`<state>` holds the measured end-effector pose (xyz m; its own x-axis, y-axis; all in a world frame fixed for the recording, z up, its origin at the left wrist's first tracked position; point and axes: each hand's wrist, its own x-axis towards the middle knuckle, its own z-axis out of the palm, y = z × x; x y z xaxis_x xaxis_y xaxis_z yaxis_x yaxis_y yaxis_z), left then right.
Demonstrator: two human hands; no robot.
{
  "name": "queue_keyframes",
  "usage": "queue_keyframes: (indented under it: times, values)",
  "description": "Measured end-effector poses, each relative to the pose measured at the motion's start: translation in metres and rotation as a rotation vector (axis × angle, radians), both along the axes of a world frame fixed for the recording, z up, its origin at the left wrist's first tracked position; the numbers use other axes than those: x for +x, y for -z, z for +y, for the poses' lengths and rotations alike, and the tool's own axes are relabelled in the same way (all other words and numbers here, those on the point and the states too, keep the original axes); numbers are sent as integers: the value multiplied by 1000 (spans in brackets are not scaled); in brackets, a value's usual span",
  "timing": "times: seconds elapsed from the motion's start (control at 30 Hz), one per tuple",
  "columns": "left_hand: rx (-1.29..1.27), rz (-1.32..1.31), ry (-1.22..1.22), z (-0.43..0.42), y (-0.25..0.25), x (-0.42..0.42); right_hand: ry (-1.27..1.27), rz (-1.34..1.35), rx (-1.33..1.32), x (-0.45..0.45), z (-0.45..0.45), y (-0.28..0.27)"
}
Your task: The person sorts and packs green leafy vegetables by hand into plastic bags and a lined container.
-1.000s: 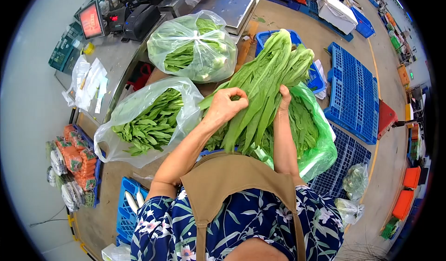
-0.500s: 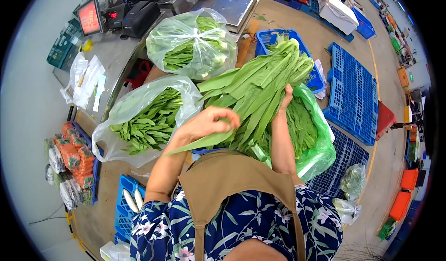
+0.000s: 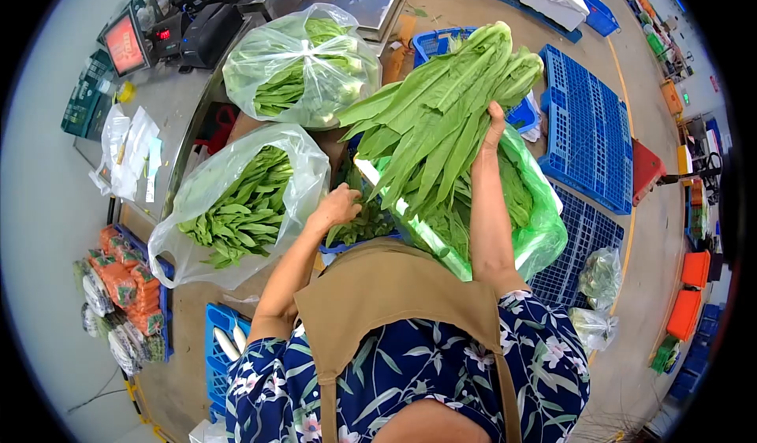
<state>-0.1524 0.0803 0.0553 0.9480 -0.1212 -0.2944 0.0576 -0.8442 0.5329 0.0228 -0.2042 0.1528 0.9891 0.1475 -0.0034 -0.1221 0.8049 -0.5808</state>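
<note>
Clasping leafy greens [image 3: 441,120] over the edge of a green bag [image 3: 546,242], the right hand [image 3: 491,132] might shed leaves if its grip loosens, the curled left hand [image 3: 339,206] hiding any hold.

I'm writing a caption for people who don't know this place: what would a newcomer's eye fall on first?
Probably the big bunch of leafy greens near the centre, held in the right hand over an open green bag. Next, left of it in the picture, come a knotted clear bag of greens and, nearer the person, an open clear bag of greens.
</note>
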Motion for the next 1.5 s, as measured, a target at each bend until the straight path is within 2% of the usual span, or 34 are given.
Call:
queue_keyframes:
  times: [0.07,0.13,0.2,0.23,0.37,0.43,0.47,0.57,0.6,0.7,0.73,0.83,0.87,0.97,1.0,1.13,1.27,1.33,1.4,1.5]
  values:
    - [167,228,35,-4,-84,15,-30,33,-100,2,-2,-9]
    - [171,-28,-5,-3,-146,30,-113,43,-108,8,-7,-15]
    - [-182,-340,-113,-4,-188,56,-142,9,-133,16,0,-18]
    - [-275,-564,-125,-4,-188,78,-161,-11,-144,20,7,-20]
    - [-819,-416,-153,-27,-205,137,-135,-268,-379,4,51,-79]
    - [-1143,-320,-87,-44,-212,140,-193,-441,-670,0,73,-107]
    - [-1147,-354,-123,-39,-184,151,-221,-526,-816,-2,82,-113]
    - [-1504,-187,-146,-36,-172,140,-196,-698,-1100,-4,103,-113]
    - [-1544,-154,-149,-34,-170,137,-204,-728,-1245,-2,109,-109]
    - [-1601,-169,-268,-35,-162,135,-312,-746,-1242,1,109,-108]
    - [-1629,-215,-321,-35,-161,136,-425,-772,-1067,2,108,-112]
    - [-1730,-106,-400,-26,-158,139,-608,-513,-961,13,107,-116]
    - [-1790,-42,-402,-22,-156,137,-562,-533,-1042,15,105,-118]
    - [-1883,-7,-509,-8,-142,137,-582,-449,-1076,29,109,-100]
    - [-1906,-20,-509,-7,-142,135,-519,-447,-1067,23,111,-103]
    - [-2025,-98,-535,3,-137,124,-349,-620,-1152,11,103,-108]
    - [-2068,-110,-437,13,-149,110,-212,-578,-1100,4,90,-116]
    - [-2117,-119,-278,20,-156,105,-182,-535,-1017,7,90,-115]
    - [-2175,-95,-71,25,-159,103,-229,-540,-960,10,92,-115]
    - [-2211,-180,-53,19,-167,103,-371,-531,-817,11,102,-110]
